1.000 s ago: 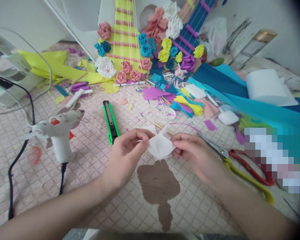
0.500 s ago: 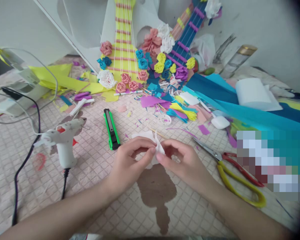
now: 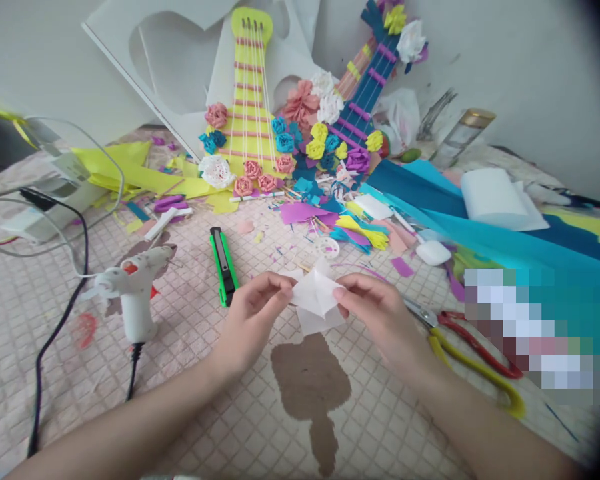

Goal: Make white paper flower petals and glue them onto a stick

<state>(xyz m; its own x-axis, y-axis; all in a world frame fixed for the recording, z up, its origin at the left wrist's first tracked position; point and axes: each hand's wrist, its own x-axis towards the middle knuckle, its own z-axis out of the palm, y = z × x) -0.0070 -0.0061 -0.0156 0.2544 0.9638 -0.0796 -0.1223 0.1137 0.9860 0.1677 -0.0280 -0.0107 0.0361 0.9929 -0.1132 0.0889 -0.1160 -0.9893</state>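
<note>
1. Paper [image 3: 319, 292]: white, thin, creased; spread between both hands just beyond the brown patch [image 3: 310, 380] of the quilted cloth [image 3: 205, 413]; lower part hanging toward that patch.
2. Left hand [image 3: 254, 312]: thumb and fingertips pinched on the left edge of the paper.
3. Right hand [image 3: 373, 308]: thumb and forefinger pinched on the right edge of the paper; other fingers curled behind.
4. Knife [image 3: 225, 268]: green and black; lying just left of the left hand, near end closest.
5. Glue gun [image 3: 137, 307]: white, red trigger; well apart from the hands, at far left of the knife, nozzle pointing toward it.
6. Scissors [image 3: 431, 317]: one handle red, one yellow; just beside the right hand, blades partly hidden behind it.
7. Wheel [image 3: 337, 249]: white, flat, beyond the paper.
8. Scraps [image 3: 300, 213]: purple, blue, yellow, pink; strewn in front of the guitars.
9. Yellow guitar [image 3: 249, 120]: pink crossbars, white strings, flowers around the base; upright at the back.
10. Blue guitar [image 3: 369, 99]: purple crossbars; tilted to the right.
11. Roll [image 3: 490, 199]: white, on its side among blue sheets [image 3: 480, 233].
</note>
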